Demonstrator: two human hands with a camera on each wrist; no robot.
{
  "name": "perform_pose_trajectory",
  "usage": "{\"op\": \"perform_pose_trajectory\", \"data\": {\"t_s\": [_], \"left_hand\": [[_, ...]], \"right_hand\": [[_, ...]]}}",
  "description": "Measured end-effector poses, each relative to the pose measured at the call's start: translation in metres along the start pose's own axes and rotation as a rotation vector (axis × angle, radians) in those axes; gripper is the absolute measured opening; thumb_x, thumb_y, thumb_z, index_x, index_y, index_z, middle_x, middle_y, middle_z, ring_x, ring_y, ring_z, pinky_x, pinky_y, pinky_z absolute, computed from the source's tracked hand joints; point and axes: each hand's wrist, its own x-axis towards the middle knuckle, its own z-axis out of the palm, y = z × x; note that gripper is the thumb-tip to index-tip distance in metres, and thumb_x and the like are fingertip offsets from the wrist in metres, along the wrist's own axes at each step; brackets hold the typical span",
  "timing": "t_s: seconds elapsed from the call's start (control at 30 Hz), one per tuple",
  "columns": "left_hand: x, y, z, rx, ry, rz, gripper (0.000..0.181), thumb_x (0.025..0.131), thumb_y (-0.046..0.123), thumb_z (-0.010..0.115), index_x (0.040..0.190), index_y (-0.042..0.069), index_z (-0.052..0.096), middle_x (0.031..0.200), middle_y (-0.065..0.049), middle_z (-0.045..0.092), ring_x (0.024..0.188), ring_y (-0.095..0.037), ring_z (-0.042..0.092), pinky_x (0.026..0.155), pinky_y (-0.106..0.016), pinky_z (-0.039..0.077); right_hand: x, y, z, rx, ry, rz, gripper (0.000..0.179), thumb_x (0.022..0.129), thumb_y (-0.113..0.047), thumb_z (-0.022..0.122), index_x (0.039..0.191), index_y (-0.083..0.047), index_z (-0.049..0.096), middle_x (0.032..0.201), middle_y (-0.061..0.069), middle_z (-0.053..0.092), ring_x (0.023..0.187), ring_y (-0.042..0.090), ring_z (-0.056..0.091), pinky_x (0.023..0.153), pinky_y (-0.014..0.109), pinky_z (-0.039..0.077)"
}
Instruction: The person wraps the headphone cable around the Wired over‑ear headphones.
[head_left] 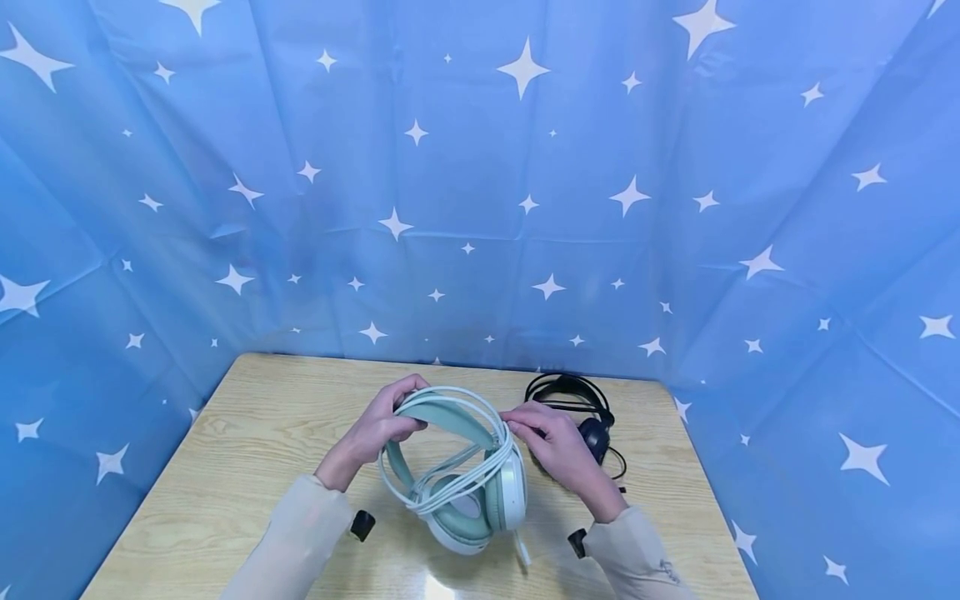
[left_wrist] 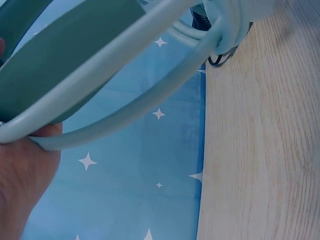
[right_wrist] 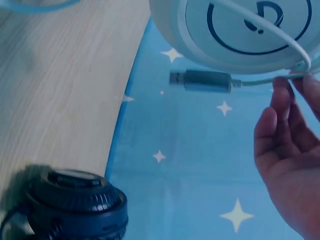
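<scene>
A pale green and white headset (head_left: 442, 467) is held up above the table, tilted, with its white cable (head_left: 480, 475) looped several times around the band and ear cups. My left hand (head_left: 375, 429) grips the headband (left_wrist: 65, 60) at its upper left, and cable strands run across that grip. On the other side, my right hand (head_left: 555, 442) pinches the cable near the upper right of the headset. In the right wrist view, a USB plug (right_wrist: 205, 80) dangles from the cable beside the white ear cup (right_wrist: 250, 30).
A black headset (head_left: 596, 433) with its own black cable lies on the wooden table (head_left: 247, 442), behind and partly hidden by my right hand. A blue curtain (head_left: 480, 183) with white stars hangs around the table's back and sides.
</scene>
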Motion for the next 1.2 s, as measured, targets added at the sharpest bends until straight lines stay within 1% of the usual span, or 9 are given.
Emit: {"op": "perform_pose_trajectory", "data": {"t_s": [0.17,0.37,0.63,0.7,0.77,0.87,0.97,1.07,1.2], "left_hand": [[0.000,-0.001,0.001,0.002,0.030,-0.011,0.025,0.085,-0.008,0.055,0.108,-0.014,0.052,0.061,0.010,0.038,0.045,-0.010,0.028,0.043,-0.023,0.025],[0.001,-0.001,0.004,0.046,0.052,-0.037,0.026,0.084,-0.007,0.058,0.109,-0.011,0.054,0.062,0.010,0.041,0.046,-0.007,0.030,0.045,-0.020,0.028],[0.003,0.000,0.005,0.052,0.089,-0.066,0.024,0.084,-0.007,0.057,0.108,-0.009,0.056,0.062,0.010,0.042,0.046,-0.006,0.031,0.046,-0.020,0.029],[0.004,0.001,0.005,0.053,0.102,-0.080,0.023,0.084,-0.007,0.056,0.107,-0.008,0.056,0.062,0.010,0.043,0.046,-0.006,0.031,0.046,-0.020,0.029],[0.005,0.002,0.006,0.061,0.117,-0.098,0.023,0.084,-0.008,0.056,0.107,-0.007,0.057,0.062,0.010,0.042,0.046,-0.007,0.030,0.046,-0.021,0.029],[0.007,0.004,0.007,0.079,0.137,-0.131,0.023,0.084,-0.007,0.057,0.107,-0.006,0.058,0.062,0.009,0.042,0.046,-0.008,0.030,0.046,-0.022,0.029],[0.010,0.005,0.010,0.104,0.172,-0.175,0.023,0.082,-0.006,0.057,0.105,-0.004,0.059,0.063,0.007,0.043,0.046,-0.009,0.030,0.046,-0.023,0.029],[0.014,0.006,0.013,0.146,0.208,-0.214,0.024,0.081,-0.006,0.057,0.105,-0.002,0.060,0.065,0.004,0.045,0.047,-0.010,0.031,0.047,-0.023,0.030],[0.020,0.006,0.018,0.264,0.211,-0.216,0.025,0.079,-0.007,0.059,0.103,-0.001,0.061,0.071,0.002,0.048,0.054,-0.012,0.039,0.054,-0.025,0.036]], "right_hand": [[-0.002,0.000,0.006,0.065,0.018,0.060,0.021,0.101,-0.011,0.065,0.117,-0.011,0.078,0.111,-0.003,0.075,0.101,0.012,0.070,0.084,0.032,0.058],[-0.005,-0.006,0.006,0.119,-0.058,0.206,0.029,0.104,-0.009,0.055,0.128,-0.011,0.073,0.118,0.000,0.074,0.095,0.010,0.068,0.079,0.028,0.056],[-0.007,-0.006,0.002,0.307,-0.161,0.270,0.035,0.108,-0.010,0.047,0.138,-0.008,0.064,0.129,0.013,0.070,0.113,0.014,0.066,0.094,0.029,0.053],[-0.008,-0.005,0.002,0.356,-0.171,0.292,0.036,0.108,-0.009,0.046,0.140,-0.007,0.062,0.130,0.014,0.069,0.092,0.009,0.067,0.080,0.025,0.053],[-0.009,-0.004,0.003,0.419,-0.168,0.341,0.037,0.107,-0.009,0.046,0.140,-0.005,0.062,0.128,0.013,0.070,0.069,0.006,0.058,0.065,0.023,0.049],[-0.011,-0.003,0.003,0.543,-0.162,0.414,0.038,0.107,-0.010,0.046,0.141,-0.001,0.060,0.128,0.014,0.070,0.059,0.005,0.049,0.055,0.021,0.042],[-0.012,-0.002,0.005,0.663,-0.161,0.444,0.041,0.106,-0.010,0.045,0.143,0.006,0.054,0.131,0.017,0.068,0.087,0.005,0.066,0.071,0.019,0.050],[-0.011,-0.001,0.006,0.751,-0.171,0.434,0.047,0.104,-0.009,0.044,0.145,0.014,0.046,0.134,0.018,0.065,0.114,0.009,0.065,0.092,0.022,0.052],[-0.008,0.001,0.009,0.741,-0.172,0.462,0.047,0.105,-0.015,0.050,0.143,0.013,0.045,0.131,0.016,0.064,0.112,0.013,0.064,0.094,0.025,0.051]]}}
